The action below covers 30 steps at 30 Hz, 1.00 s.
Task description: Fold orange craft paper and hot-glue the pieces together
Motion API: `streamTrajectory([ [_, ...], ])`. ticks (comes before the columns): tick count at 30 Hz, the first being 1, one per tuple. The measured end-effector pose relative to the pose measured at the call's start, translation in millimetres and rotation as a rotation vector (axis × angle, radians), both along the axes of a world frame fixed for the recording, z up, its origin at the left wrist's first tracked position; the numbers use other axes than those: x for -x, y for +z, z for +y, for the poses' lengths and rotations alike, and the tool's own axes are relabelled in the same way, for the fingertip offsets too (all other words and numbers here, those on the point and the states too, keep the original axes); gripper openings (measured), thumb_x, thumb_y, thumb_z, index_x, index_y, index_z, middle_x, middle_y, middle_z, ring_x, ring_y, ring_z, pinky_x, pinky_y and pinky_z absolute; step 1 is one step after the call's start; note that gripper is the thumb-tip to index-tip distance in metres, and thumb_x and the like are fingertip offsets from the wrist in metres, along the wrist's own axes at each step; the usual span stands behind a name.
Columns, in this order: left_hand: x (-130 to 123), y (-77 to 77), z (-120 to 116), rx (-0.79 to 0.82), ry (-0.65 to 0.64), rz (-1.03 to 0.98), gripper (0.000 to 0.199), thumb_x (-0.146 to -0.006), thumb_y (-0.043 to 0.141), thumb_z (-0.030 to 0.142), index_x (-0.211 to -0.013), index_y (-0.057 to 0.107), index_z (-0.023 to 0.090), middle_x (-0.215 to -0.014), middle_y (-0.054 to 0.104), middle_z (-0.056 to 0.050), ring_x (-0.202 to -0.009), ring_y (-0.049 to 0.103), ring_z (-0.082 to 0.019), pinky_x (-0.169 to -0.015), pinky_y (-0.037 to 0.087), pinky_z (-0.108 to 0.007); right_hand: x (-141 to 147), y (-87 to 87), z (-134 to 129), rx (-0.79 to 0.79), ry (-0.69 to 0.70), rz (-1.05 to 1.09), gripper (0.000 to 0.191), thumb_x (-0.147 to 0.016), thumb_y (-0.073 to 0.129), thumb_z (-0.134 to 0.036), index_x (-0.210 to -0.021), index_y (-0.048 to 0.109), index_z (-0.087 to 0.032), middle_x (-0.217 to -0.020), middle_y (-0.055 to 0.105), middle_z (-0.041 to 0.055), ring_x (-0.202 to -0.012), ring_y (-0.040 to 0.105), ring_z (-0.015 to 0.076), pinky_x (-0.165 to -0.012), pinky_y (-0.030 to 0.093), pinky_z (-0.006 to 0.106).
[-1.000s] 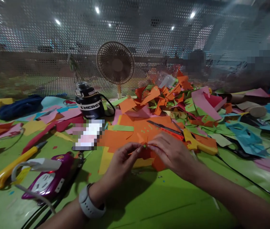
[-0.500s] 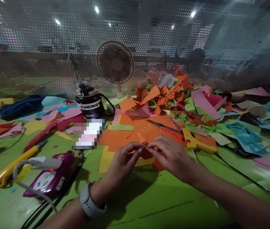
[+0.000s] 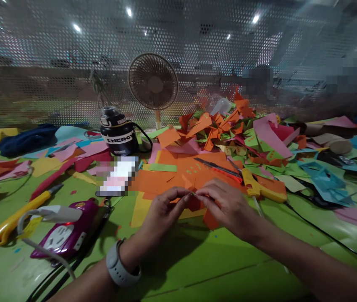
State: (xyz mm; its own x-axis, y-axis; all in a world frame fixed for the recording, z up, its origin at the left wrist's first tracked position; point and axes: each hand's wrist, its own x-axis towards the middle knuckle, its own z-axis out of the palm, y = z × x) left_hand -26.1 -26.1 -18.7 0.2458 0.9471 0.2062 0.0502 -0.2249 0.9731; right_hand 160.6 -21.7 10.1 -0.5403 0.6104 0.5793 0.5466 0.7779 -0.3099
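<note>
My left hand point(image 3: 169, 207) and my right hand point(image 3: 225, 205) meet fingertip to fingertip in the middle of the head view. Between the pinched thumbs and forefingers is a tiny greenish piece point(image 3: 193, 193), too small to make out well; both hands appear to pinch it. Below and behind the fingers lie orange paper sheets point(image 3: 159, 178) with a yellow sheet point(image 3: 139, 212) underneath. Small green bits point(image 3: 194, 168) are scattered on the orange paper. Just beyond my right hand rest scissors point(image 3: 218, 167) with an orange-red handle and a yellow glue gun point(image 3: 262, 188).
Cut paper scraps point(image 3: 225, 126) heap up at the back right. A desk fan point(image 3: 153, 82) and a dark bottle point(image 3: 118, 134) stand behind. On the left lie a phone point(image 3: 118, 176), a purple power strip point(image 3: 66, 233) with cables, and a yellow-handled tool point(image 3: 24, 214).
Almost nothing differs. The hands keep the same pinch, with only a slight shift of the fingertips around the tiny piece.
</note>
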Motion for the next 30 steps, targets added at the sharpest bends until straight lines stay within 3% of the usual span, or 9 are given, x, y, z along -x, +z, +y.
streamTrajectory([
  [9,0.3,1.4,-2.6,0.055,-0.048,-0.064,0.020,-0.086,0.059,0.031,-0.093,0.068,0.014,-0.087,0.072,-0.007,-0.080,0.067,-0.018,-0.074,0.055,-0.030,-2.0,0.1,1.1,-0.058,0.001,-0.002,0.013,-0.095,0.048,-0.015,-0.094,0.061,-0.015,-0.085,0.065,0.0068,-0.079,0.061,0.0158,-0.071,0.052,0.028],
  [15,-0.3,0.7,-1.7,0.155,-0.038,-0.109,0.022,-0.083,0.064,0.030,-0.098,0.066,0.014,-0.083,0.071,-0.006,-0.073,0.066,-0.015,-0.071,0.056,-0.028,-6.8,2.0,1.2,-0.276,-0.039,-0.123,0.016,-0.094,0.048,-0.010,-0.097,0.063,-0.009,-0.082,0.066,0.0083,-0.078,0.061,0.0177,-0.070,0.051,0.029],
  [22,-3.8,2.8,-1.4,0.284,-0.018,-0.243,0.034,-0.077,0.071,0.031,-0.101,0.050,0.019,-0.074,0.069,0.002,-0.069,0.065,-0.013,-0.065,0.056,-0.027,-9.2,0.4,-2.4,-0.503,-0.065,-0.306,0.020,-0.092,0.046,-0.007,-0.097,0.066,-0.005,-0.081,0.067,0.0115,-0.073,0.060,0.0200,-0.062,0.051,0.032],
  [30,-3.7,4.9,-3.0,0.296,-0.026,-0.264,0.040,-0.078,0.071,0.031,-0.109,0.048,0.019,-0.070,0.067,0.003,-0.069,0.064,-0.012,-0.067,0.055,-0.026,-6.5,0.2,-5.1,-0.581,-0.058,-0.349,0.023,-0.092,0.044,-0.005,-0.093,0.066,-0.003,-0.078,0.069,0.0130,-0.071,0.062,0.0208,-0.060,0.052,0.032],
])
